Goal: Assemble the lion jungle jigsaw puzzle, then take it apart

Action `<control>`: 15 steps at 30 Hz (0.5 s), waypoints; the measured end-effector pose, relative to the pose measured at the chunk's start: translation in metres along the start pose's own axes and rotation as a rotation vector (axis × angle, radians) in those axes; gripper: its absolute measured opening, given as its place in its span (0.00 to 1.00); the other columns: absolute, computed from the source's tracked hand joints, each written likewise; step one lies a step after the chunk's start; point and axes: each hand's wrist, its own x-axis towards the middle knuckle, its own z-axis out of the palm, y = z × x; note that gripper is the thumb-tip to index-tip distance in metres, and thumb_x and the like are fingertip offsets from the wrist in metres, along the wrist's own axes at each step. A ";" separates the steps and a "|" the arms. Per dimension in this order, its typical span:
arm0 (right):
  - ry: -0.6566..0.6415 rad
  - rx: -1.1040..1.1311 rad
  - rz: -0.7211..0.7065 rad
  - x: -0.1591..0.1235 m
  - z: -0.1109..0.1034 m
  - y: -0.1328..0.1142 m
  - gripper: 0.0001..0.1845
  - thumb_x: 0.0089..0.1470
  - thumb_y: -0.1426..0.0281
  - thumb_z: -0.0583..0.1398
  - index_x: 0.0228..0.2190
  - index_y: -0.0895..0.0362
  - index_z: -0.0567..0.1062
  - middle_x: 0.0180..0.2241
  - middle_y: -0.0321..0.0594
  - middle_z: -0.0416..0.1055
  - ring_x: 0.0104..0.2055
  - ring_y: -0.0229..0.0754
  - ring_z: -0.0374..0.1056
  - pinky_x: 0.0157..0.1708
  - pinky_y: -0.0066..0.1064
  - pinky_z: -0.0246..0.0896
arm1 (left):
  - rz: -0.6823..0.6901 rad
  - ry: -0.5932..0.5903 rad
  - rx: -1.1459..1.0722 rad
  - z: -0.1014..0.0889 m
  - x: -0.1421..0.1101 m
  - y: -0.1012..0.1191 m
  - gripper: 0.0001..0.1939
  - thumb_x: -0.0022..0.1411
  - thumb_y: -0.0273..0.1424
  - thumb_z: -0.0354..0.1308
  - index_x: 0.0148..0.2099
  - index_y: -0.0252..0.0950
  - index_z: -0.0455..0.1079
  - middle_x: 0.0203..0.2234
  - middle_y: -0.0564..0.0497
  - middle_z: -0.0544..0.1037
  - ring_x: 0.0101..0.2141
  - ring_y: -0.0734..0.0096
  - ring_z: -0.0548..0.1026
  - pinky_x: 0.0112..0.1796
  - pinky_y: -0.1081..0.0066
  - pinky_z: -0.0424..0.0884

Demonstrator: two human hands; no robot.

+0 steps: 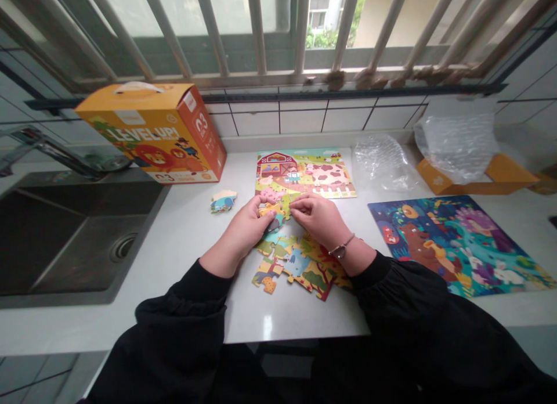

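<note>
My left hand (250, 225) is closed around some puzzle pieces (272, 221), with thumb and fingers on their left edge. Opposite it, my right hand (317, 215), with a bracelet on the wrist, pinches at a yellow-green puzzle piece (286, 205); its fingertips partly cover the edge. Below both hands lies a partly joined puzzle (298, 262) in yellow, green and blue, its right side hidden under my right wrist. Just beyond my fingers is an assembled farm puzzle (328, 175) with a barn and a cow. A few loose pieces (223, 202) rest left of my left hand.
An orange puzzle box (152, 137) stands at the back left beside a dark sink (56, 235) with a faucet (56, 154). On the right are an assembled forest puzzle (461, 247), bubble wrap (385, 163) and an open orange box (478, 180). A barred window (256, 29) is behind.
</note>
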 end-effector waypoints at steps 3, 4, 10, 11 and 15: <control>0.098 -0.020 0.003 0.001 -0.005 0.001 0.08 0.62 0.75 0.68 0.38 0.52 0.89 0.45 0.44 0.84 0.48 0.48 0.81 0.54 0.44 0.80 | -0.021 -0.018 -0.131 0.004 0.000 0.000 0.19 0.63 0.33 0.75 0.52 0.40 0.72 0.32 0.54 0.82 0.26 0.72 0.79 0.29 0.75 0.72; 0.130 -0.027 -0.015 0.001 -0.007 0.002 0.09 0.60 0.77 0.67 0.37 0.52 0.88 0.45 0.44 0.82 0.49 0.49 0.80 0.55 0.46 0.80 | -0.040 -0.012 -0.174 0.004 0.000 0.001 0.19 0.64 0.32 0.75 0.52 0.40 0.72 0.32 0.54 0.83 0.26 0.72 0.79 0.29 0.75 0.73; 0.231 0.058 -0.135 0.000 -0.010 -0.006 0.11 0.61 0.76 0.64 0.43 0.51 0.81 0.49 0.45 0.75 0.50 0.49 0.76 0.46 0.43 0.84 | -0.240 -0.004 -0.340 0.007 -0.005 0.013 0.13 0.67 0.22 0.68 0.52 0.35 0.75 0.37 0.45 0.85 0.31 0.68 0.84 0.35 0.70 0.82; 0.227 0.082 -0.173 0.000 -0.010 -0.009 0.13 0.63 0.76 0.63 0.47 0.51 0.80 0.49 0.45 0.76 0.51 0.49 0.77 0.47 0.43 0.84 | -0.268 -0.008 -0.369 0.007 -0.005 0.014 0.12 0.67 0.21 0.67 0.52 0.34 0.76 0.38 0.44 0.86 0.32 0.66 0.85 0.36 0.69 0.84; 0.201 0.050 -0.331 -0.003 -0.012 -0.020 0.19 0.68 0.77 0.62 0.57 0.51 0.80 0.48 0.43 0.81 0.52 0.49 0.79 0.57 0.48 0.81 | -0.264 0.006 -0.502 0.008 -0.005 0.019 0.09 0.69 0.20 0.61 0.49 0.29 0.80 0.40 0.39 0.86 0.36 0.62 0.86 0.41 0.64 0.87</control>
